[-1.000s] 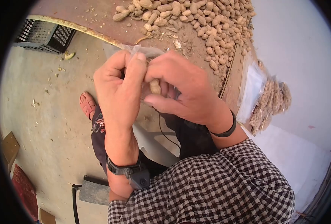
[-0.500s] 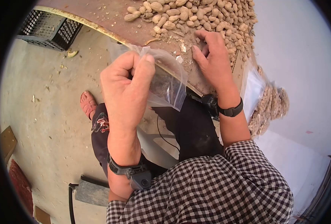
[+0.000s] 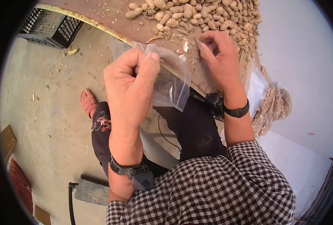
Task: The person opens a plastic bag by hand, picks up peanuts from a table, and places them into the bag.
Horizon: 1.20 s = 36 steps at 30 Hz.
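My left hand (image 3: 131,84) is closed, pinching the upper edge of a clear plastic zip bag (image 3: 176,84). The bag hangs to the right of the fist, its zip strip toward my lap, and I see no peanuts in it. My right hand (image 3: 223,56) is over the table beside the lower edge of a heap of unshelled peanuts (image 3: 211,17). Its fingers are curled, thumb and forefinger tips drawn close together. Whatever lies between them, if anything, is too small to make out. Dirt and shell bits (image 3: 185,45) lie just left of these fingertips.
The table's metal edge (image 3: 102,27) runs diagonally between me and the peanuts. Right of my forearm are bags filled with peanuts (image 3: 277,103) and an empty-looking clear bag (image 3: 256,86). A black crate (image 3: 57,32) stands on the floor at upper left.
My right hand has moved slightly right, away from the peanut heap's lower left edge, and its thumb and forefinger have drawn together. My left hand still holds the bag, shifted slightly right.
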{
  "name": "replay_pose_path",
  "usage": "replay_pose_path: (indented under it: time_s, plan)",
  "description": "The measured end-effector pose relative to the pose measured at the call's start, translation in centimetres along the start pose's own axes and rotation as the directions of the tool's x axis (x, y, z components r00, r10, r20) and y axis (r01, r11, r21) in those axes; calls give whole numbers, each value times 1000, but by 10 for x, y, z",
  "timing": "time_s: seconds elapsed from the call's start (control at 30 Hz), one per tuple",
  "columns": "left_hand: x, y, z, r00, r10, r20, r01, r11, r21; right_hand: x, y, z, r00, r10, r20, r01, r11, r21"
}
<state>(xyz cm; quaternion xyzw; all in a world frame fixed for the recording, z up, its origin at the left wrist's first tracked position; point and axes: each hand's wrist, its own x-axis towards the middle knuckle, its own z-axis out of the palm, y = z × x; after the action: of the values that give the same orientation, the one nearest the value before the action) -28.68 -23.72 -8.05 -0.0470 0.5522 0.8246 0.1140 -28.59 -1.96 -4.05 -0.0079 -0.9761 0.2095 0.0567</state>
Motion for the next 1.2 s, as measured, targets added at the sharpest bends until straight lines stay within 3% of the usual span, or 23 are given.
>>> replay_pose_path:
  time_s: [0.07, 0.27, 0.37, 0.47, 0.77, 1.2]
  plan:
    - [0, 0, 1, 1000, 1, -3, -1, 1000, -7, 0, 3, -4, 998, -13, -68, 6, 995, -102]
    - [0, 0, 2, 1000, 3, -3, -3, 1000, 4, 8, 7, 1, 999, -37, -15, 31, 963, -269]
    - [0, 0, 2, 1000, -2, -9, 2, 1000, -4, 13, 16, 3, 994, -98, -53, 80, 955, -285]
    - [0, 1, 1, 1000, -3, -14, 3, 1000, -13, 13, 11, 1, 1000, -7, 15, 11, 964, -266]
    - [-1, 1, 0, 1000, -19, 9, 19, 999, -30, 22, 13, 5, 999, -39, 8, 38, 894, -447]
    - [1, -1, 1, 1000, 4, -8, -5, 999, -51, 19, 13, 8, 994, -105, -36, 79, 897, -435]
